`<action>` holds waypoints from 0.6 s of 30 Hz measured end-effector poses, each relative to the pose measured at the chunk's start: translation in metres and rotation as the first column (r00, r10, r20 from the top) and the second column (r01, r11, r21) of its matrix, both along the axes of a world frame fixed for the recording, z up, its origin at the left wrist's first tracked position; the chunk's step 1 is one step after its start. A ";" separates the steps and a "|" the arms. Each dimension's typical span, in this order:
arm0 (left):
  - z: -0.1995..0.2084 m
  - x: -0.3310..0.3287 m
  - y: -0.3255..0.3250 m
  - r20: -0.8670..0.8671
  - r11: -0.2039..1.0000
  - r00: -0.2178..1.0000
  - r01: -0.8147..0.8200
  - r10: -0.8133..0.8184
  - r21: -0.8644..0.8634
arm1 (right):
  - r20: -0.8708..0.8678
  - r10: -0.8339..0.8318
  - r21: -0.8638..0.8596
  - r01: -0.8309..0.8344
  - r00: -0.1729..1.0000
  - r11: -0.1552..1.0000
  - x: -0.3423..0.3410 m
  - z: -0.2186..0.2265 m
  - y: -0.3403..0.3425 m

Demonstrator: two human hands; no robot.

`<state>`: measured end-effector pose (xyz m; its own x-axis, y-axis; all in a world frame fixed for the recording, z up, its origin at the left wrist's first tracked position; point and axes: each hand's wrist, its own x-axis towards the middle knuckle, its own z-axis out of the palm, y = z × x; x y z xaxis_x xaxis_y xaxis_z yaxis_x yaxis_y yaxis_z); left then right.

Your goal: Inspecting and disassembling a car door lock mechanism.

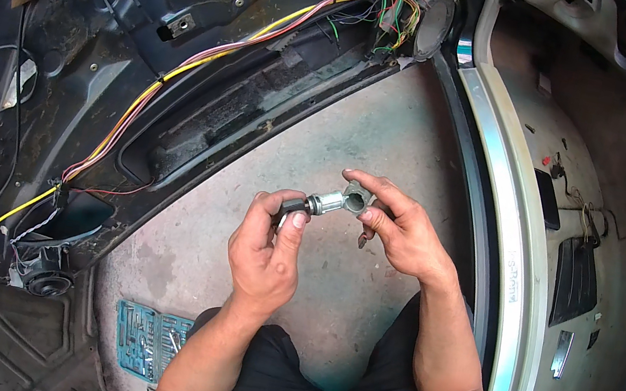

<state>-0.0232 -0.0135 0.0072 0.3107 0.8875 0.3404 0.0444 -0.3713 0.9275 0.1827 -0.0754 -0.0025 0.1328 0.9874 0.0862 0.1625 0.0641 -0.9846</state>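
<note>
Between finger and thumb, my left hand (263, 250) grips what looks like a black-headed key (294, 207). A silver lock cylinder (327, 201) sticks out from the key's end, pointing right. My right hand (411, 234) pinches a small grey metal housing (356, 190) with a round dark bore. The cylinder's tip meets or overlaps the housing's near side; whether it touches I cannot tell. A small brownish piece (363, 241) shows just below my right fingers, and its link to the housing is hidden.
A stripped car door (139, 39) with a yellow and pink wiring bundle (212, 56) spans the left. The door sill (520, 232) runs down the right, with loose parts and a black panel (576, 280) beyond. A blue tool case (141, 341) lies by my left forearm.
</note>
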 end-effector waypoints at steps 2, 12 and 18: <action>0.006 0.000 -0.006 -0.006 0.998 1.000 -0.024 0.024 0.061 | -0.049 0.018 -0.017 -0.018 0.999 1.000 -0.001 -0.002 0.000; 0.014 -0.001 -0.001 -0.058 0.783 0.998 0.017 0.024 0.622 | -0.333 0.129 0.075 -0.110 0.934 0.991 -0.003 -0.014 0.003; 0.017 -0.004 0.000 -0.138 0.753 0.990 0.065 0.034 0.655 | -0.317 0.139 0.033 -0.136 0.938 0.990 -0.006 -0.009 0.001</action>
